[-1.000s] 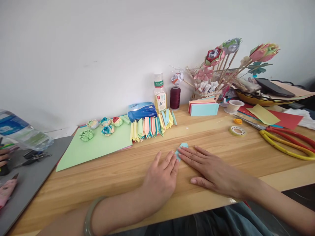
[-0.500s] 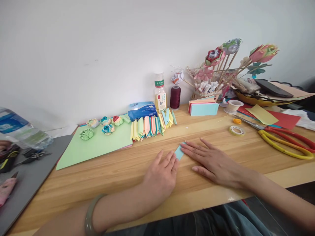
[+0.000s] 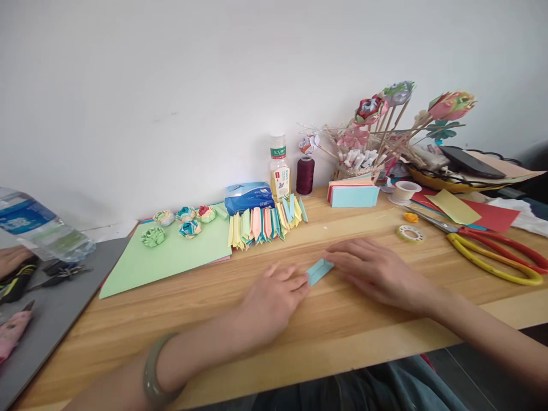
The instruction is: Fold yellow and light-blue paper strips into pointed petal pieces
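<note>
A small light-blue paper strip [image 3: 320, 272] with a fold line along it lies slantwise at the middle of the wooden table, between my hands. The fingertips of my left hand [image 3: 274, 297] hold its left end, the other fingers resting low over the wood. My right hand [image 3: 379, 274], somewhat blurred, has its fingers bent over the strip's far right end, and its fingertips are partly hidden. Behind the hands stands a row of folded paper pieces [image 3: 257, 225] in yellow, green, pink and blue.
Paper flowers [image 3: 189, 229] sit on green sheets [image 3: 171, 265] at left. A tape roll [image 3: 410, 233] and large scissors [image 3: 492, 257] lie at right. At the back stand a bottle [image 3: 280, 171], a thread spool [image 3: 305, 176] and a blue paper stack [image 3: 354, 196]. A person's hand [image 3: 12, 261] shows far left.
The paper strip has turned flatter and shifted slightly right. My right hand has gone from lying flat to bent fingers at the strip's end. The camera view has tilted a little.
</note>
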The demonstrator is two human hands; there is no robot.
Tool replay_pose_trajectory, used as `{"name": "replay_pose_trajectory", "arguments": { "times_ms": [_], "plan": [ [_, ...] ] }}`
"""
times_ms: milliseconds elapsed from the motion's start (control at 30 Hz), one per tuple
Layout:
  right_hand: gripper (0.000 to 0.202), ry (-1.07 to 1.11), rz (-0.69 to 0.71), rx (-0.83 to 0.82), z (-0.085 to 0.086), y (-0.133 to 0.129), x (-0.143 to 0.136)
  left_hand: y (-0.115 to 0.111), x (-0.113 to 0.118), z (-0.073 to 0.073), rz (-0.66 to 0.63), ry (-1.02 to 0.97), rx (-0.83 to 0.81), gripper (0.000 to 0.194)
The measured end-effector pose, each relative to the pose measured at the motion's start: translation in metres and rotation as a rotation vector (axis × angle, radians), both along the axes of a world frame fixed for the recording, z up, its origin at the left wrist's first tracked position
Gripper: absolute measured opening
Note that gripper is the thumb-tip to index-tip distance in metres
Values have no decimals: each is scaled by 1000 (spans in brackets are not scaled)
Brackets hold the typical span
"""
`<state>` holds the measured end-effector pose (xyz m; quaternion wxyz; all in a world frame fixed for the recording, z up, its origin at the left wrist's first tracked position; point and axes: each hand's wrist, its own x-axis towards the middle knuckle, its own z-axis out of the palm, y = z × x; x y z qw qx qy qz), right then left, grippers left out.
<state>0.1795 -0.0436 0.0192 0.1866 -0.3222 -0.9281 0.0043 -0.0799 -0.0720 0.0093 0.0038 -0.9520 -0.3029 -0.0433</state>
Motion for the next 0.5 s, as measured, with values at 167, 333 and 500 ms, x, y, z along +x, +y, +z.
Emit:
{"name": "replay_pose_trajectory", "arguments": {
  "times_ms": [167,333,500],
  "plan": [
    [30,-101,169,9,-1,-4,-17,18,-17,12,-26,-54,-130,62],
    [31,-179,183,83,-6,-5,-16,17,-19,16,-8,-97,-17,49],
    [32,-258,216,183,1,-2,-18,11,2,7,-38,-219,137,23]
  ]
}}
